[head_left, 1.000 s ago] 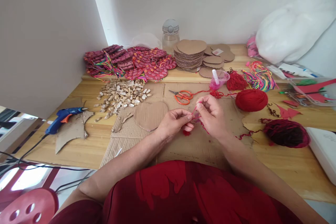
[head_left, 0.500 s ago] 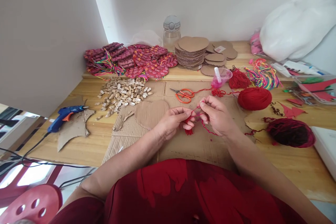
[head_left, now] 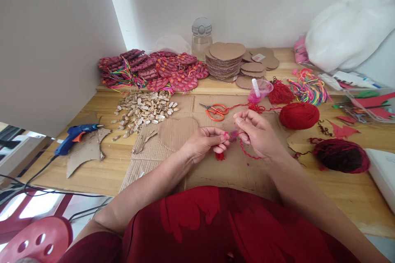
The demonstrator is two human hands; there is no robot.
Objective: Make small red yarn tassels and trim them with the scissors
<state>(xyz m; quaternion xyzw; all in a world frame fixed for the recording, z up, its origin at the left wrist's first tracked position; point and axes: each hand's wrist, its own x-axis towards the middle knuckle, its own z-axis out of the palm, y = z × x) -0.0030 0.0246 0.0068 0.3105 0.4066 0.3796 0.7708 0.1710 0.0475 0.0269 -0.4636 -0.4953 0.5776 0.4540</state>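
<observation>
My left hand [head_left: 206, 144] is closed in a pinch on a small red yarn tassel [head_left: 220, 156], whose fringe hangs below the fingers. To its right, my right hand [head_left: 254, 133] has thumb and forefinger pressed together on red yarn [head_left: 247, 152]; its thin end is hard to make out. Some yarn passes between the two hands, and a strand droops under the right one. Both hands are above the cardboard mat [head_left: 212, 176]. Just beyond them lie orange-handled scissors [head_left: 217, 111]. A heart-shaped cardboard piece [head_left: 175, 131] is left of my left hand.
Peanut shells [head_left: 145, 109] lie left, near a blue glue gun [head_left: 75, 137]. A red yarn ball [head_left: 299, 116] and a dark red one [head_left: 341, 155] stand right. Behind are a pink cup [head_left: 261, 90], cardboard shapes [head_left: 225, 63], decorated pieces [head_left: 179, 74] and a bottle [head_left: 201, 39].
My hands have moved slightly apart, the right one shifting up and away from the left. The fringe under my left hand hangs a little further left.
</observation>
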